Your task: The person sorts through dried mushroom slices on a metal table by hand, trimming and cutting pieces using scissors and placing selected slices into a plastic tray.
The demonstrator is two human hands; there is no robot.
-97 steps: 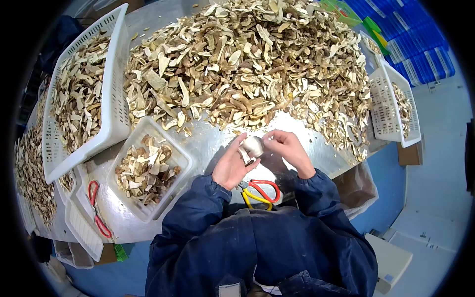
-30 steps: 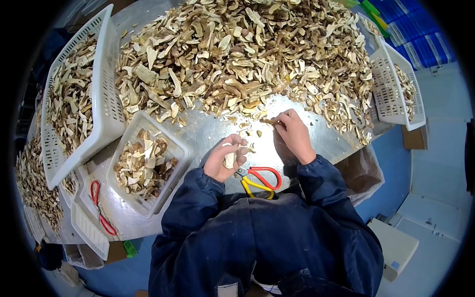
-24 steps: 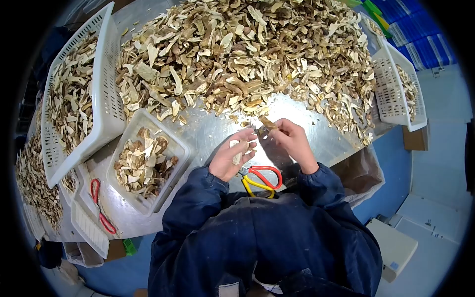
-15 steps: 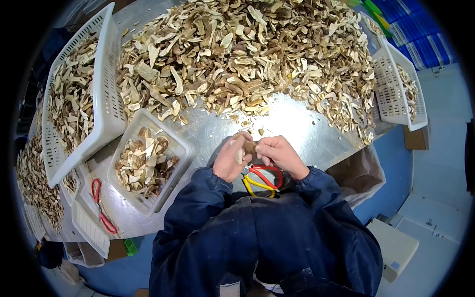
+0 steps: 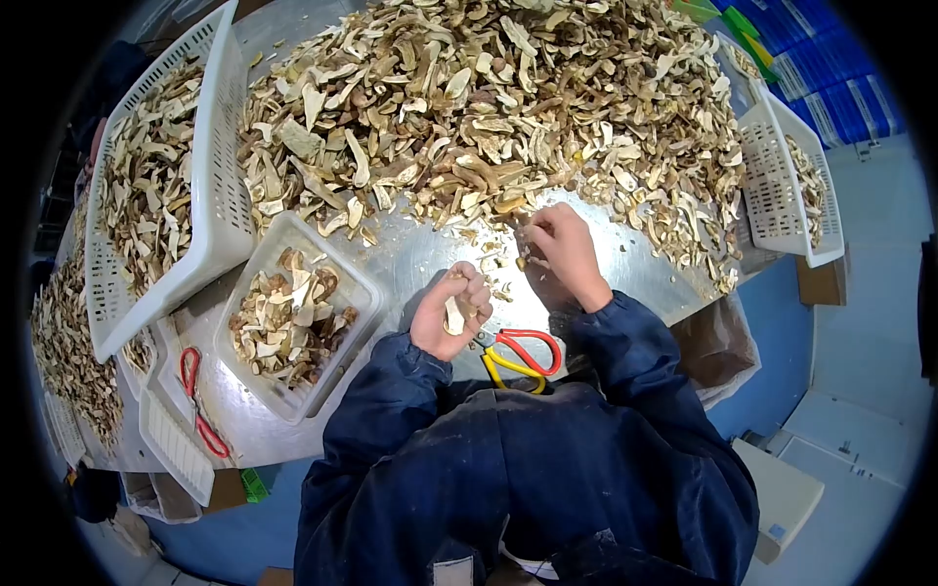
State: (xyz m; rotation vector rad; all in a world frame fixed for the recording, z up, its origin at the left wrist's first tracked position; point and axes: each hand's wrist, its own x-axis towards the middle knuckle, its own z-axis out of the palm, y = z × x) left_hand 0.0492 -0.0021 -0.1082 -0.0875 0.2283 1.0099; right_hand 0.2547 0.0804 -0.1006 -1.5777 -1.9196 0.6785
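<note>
Mushroom slice [image 5: 453, 318], gripped in the left hand [image 5: 435, 317] over the surface [image 5: 410, 249], runs lengthwise toward the heap [image 5: 479, 117], while I cannot tell whether the right hand [image 5: 569, 256] grips anything or read the pale clothing patch [image 5: 452, 571].

- a dark navy work garment [image 5: 420, 469], slightly glossy, creased, specked pale
- long, roomy sleeves [image 5: 376, 405] gathered snugly at the cuffs [image 5: 418, 355]
- a seam [image 5: 501, 439] down the middle front
- a pale rectangular patch [image 5: 452, 571] low down, unreadable from here
- left hand [image 5: 452, 311] and right hand [image 5: 565, 252], both bare
</note>
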